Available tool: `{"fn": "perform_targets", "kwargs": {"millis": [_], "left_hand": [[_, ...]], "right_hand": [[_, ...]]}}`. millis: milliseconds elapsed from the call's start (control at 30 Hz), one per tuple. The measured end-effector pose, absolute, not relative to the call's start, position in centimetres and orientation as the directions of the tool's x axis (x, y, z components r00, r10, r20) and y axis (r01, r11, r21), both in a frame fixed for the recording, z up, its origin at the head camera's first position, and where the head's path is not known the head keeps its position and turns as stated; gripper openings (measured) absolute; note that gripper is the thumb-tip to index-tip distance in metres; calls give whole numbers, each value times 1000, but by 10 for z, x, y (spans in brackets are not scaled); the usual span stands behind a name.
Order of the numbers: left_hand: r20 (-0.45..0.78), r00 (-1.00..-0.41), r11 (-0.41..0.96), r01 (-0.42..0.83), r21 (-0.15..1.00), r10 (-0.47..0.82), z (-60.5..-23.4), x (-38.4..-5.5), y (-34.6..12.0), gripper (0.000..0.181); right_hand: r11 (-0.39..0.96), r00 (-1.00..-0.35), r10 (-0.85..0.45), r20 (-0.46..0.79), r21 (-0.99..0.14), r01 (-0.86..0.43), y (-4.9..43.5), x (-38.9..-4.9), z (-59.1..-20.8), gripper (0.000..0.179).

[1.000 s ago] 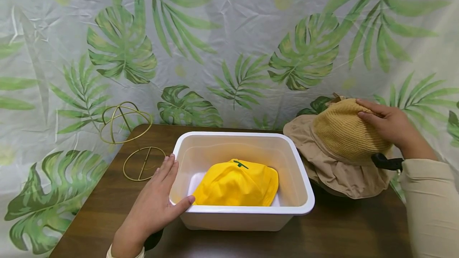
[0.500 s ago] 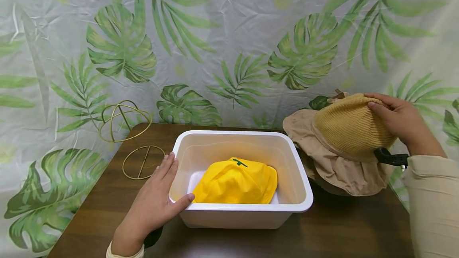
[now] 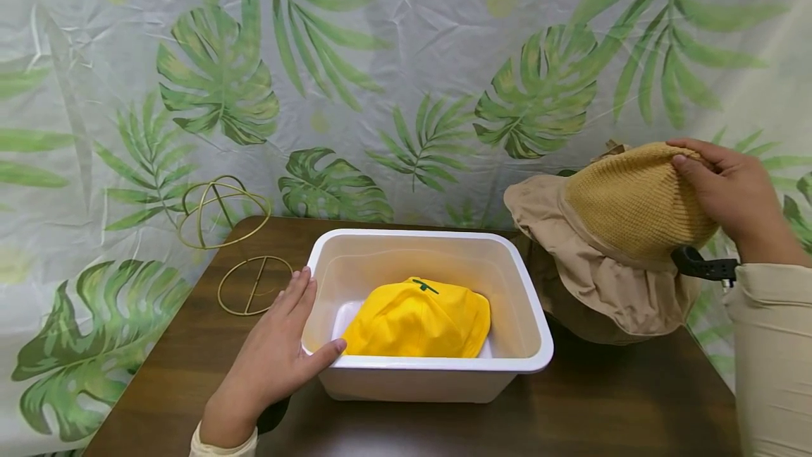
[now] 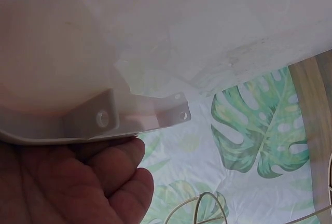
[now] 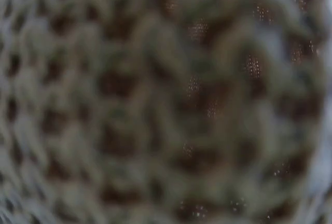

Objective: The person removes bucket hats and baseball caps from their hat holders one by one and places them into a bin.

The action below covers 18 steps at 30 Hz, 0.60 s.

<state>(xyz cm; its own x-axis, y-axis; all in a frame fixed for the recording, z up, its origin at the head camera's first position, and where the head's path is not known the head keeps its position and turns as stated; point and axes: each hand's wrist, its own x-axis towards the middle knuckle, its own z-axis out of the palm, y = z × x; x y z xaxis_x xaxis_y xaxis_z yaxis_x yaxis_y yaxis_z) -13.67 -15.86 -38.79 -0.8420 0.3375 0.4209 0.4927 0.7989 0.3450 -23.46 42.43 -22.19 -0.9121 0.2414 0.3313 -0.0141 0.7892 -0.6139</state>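
My right hand (image 3: 739,192) pinches the top of a sun hat (image 3: 637,210) between thumb and fingers. It has a mustard knitted crown and a wide, wrinkled beige cloth brim, and it tilts above the table's right side. Its blurred knit (image 5: 155,99) fills the right wrist view. My left hand (image 3: 273,351) rests against the left rim of a white plastic tub (image 3: 533,326), fingers straight and thumb along the near edge. From below, the left wrist view has those fingers (image 4: 122,164) touching the tub's rim. A yellow cap (image 3: 419,323) with a green mark lies inside the tub.
Two gold wire hat stands (image 3: 222,214) are at the left, partly overlapping the table's edge in the head view. The dark wooden table (image 3: 571,415) backs onto a leaf-printed curtain (image 3: 406,90). A black strap (image 3: 704,266) circles the right wrist.
My right hand has moved up and to the right, lifting the sun hat's crown higher and stretching it taller. The left hand, tub and yellow cap stay in place.
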Motion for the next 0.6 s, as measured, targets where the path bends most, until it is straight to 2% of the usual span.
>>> {"fn": "perform_targets", "kwargs": {"millis": [133, 367, 600], "left_hand": [[410, -849, 803, 483, 348, 333, -387, -136, -158, 91], [400, -853, 815, 476, 330, 336, -385, -135, -158, 92], [399, -841, 818, 495, 294, 365, -382, -136, -159, 92]], "right_hand": [[798, -894, 251, 370, -602, -25, 419, -234, -215, 48], [748, -836, 279, 472, -653, -119, 408, -234, -201, 44], [685, -798, 310, 517, -703, -189, 386, -230, -185, 39]]}}
